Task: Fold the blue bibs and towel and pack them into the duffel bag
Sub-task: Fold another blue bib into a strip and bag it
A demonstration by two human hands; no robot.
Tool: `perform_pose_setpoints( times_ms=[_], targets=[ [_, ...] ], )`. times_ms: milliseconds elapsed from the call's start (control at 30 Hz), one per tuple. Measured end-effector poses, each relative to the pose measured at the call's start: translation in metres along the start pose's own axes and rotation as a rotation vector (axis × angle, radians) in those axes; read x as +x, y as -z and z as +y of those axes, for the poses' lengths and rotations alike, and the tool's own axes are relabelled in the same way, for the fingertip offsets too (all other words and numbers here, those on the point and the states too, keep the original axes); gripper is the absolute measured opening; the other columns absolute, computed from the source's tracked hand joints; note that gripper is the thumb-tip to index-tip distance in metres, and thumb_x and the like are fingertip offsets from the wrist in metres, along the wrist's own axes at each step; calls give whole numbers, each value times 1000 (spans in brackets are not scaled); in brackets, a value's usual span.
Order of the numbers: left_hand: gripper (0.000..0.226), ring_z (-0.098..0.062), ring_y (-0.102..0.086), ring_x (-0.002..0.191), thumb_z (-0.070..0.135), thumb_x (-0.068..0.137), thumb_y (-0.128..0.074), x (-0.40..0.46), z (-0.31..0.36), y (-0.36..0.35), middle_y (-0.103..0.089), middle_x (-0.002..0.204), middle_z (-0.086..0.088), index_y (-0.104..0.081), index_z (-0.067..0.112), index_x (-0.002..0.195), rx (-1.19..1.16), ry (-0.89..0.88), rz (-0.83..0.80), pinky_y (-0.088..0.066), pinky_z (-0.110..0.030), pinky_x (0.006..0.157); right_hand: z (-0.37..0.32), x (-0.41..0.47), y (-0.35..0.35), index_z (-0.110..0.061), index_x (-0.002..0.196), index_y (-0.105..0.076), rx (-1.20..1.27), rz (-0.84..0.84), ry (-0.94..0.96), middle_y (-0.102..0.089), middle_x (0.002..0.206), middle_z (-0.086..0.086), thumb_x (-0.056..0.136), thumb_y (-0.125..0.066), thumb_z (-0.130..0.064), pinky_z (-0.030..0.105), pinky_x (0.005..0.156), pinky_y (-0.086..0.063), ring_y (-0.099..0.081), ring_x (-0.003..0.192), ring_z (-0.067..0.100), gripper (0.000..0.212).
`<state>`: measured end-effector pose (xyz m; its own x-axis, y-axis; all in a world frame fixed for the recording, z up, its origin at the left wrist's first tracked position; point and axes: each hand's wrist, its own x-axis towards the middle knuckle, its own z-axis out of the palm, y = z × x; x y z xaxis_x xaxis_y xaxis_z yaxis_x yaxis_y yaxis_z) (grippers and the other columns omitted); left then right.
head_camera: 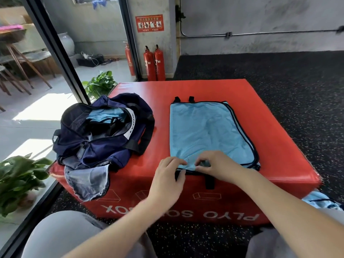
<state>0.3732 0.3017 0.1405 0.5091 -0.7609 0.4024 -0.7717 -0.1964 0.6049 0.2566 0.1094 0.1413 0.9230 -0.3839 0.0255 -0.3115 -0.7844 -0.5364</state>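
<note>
A light blue bib (208, 131) with dark trim lies flat, folded lengthwise, on the red plyo box (275, 138). My left hand (168, 175) and my right hand (214, 164) both pinch the bib's near edge at the box's front rim, fingers curled on the cloth. To the left stands the open navy duffel bag (96, 146), with blue folded cloth (106, 114) showing inside it. Another blue cloth (322, 201) lies low at the right, on the floor beside the box.
Potted plants stand at the left (16, 181) and behind the bag (100, 84). Two red fire extinguishers (154, 64) stand by the far wall. A glass partition frame (55, 53) runs along the left. Dark speckled flooring (279, 71) surrounds the box.
</note>
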Motion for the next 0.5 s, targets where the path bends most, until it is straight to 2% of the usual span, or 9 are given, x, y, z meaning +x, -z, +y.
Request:
perform_pose_setpoints(
  times_ms=[100,167,267,333,400,500],
  targets=[
    [25,-16,-53,114,33,94,-67,30,-24,3,-65,115,9,-70,25,117,193,-69,-302,-45,-37,97,24,-15,16,-30,101,-70,-106,-8,-74,-63,101,-12,88,-71,-48,29,89,-49,-58,96,7,22],
    [30,-17,-55,112,43,91,-68,35,-39,7,-65,112,9,-72,25,116,226,-86,-413,-48,-41,94,43,-30,31,-31,98,-68,-143,-12,-127,-60,98,-12,87,-72,-49,29,88,-49,-58,94,6,21],
    [39,-12,-54,112,49,84,-74,34,-46,14,-66,113,10,-74,24,115,244,-136,-442,-49,-37,95,71,-59,54,-34,91,-67,-199,24,-194,-62,93,-14,85,-73,-52,31,86,-50,-60,92,6,21],
    [44,-13,-53,114,47,84,-75,32,-45,14,-66,116,8,-73,21,119,281,-180,-448,-48,-35,96,83,-78,64,-32,91,-70,-210,60,-220,-63,89,-15,80,-70,-62,32,84,-50,-60,88,4,32],
    [41,-16,-54,112,42,85,-75,31,-42,12,-66,112,5,-73,20,119,308,-210,-442,-48,-37,94,89,-93,68,-34,98,-73,-185,80,-216,-64,95,-18,72,-68,-71,25,88,-47,-59,93,-1,45],
    [31,-21,-58,108,36,89,-71,27,-40,11,-68,106,1,-73,18,114,345,-239,-416,-49,-39,89,85,-103,63,-30,108,-75,-203,73,-196,-63,102,-20,72,-79,-59,21,94,-42,-58,101,1,47]
  ],
)
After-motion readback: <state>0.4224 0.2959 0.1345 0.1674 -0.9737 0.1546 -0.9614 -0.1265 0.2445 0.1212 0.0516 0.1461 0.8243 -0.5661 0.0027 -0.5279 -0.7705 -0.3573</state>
